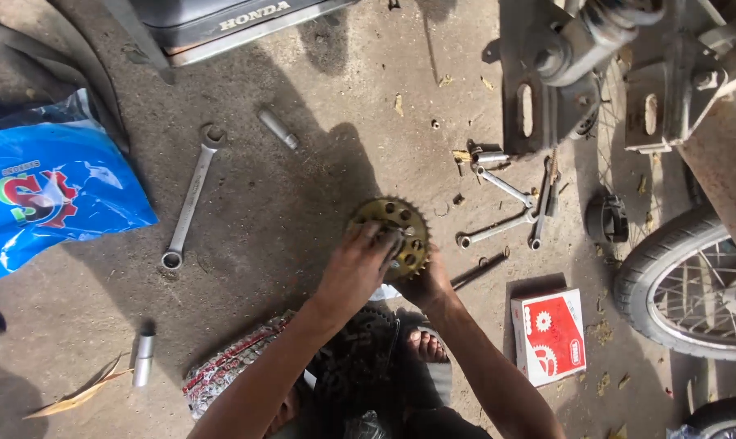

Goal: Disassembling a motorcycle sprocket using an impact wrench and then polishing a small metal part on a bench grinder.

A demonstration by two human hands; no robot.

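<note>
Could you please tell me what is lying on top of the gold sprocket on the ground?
The left hand lies over the gold sprocket, its fingers pressing the centre; the right hand grips its lower edge. The hub beneath them is hidden.

Bare concrete left of the sprocket [391, 232] gives passage up to the long wrench [190, 198]. Right side crowded: spanners [502, 207], red-white box [549, 335], wheel [689, 284].
</note>
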